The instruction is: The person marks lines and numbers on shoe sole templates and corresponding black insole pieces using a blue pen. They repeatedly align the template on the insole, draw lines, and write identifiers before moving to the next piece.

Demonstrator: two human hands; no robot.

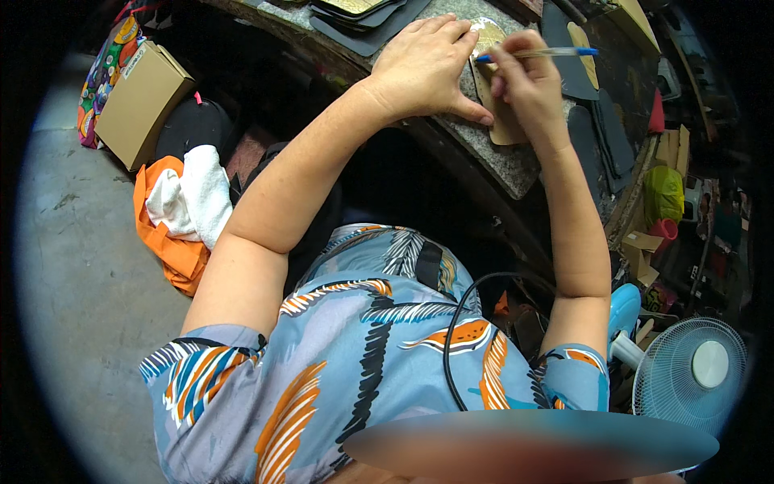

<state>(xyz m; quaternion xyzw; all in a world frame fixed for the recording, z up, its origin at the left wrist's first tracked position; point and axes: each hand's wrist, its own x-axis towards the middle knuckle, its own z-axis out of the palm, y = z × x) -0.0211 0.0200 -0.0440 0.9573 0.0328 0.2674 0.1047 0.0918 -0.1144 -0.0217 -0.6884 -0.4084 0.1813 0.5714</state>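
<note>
I see my right hand (524,81) pinching a thin blue-capped pen (538,54) over a tan, sole-shaped cardboard pattern (501,121). My left hand (426,68) lies flat, pressing it on the speckled stone worktop (516,165); dark cut pieces (613,137) lie rightward.

A template (504,121) is lying on the far slab (516,165), a stack of cutouts (363,20) lying to its left; a fan (693,371) is standing near right, a box (141,101) sitting far left.
</note>
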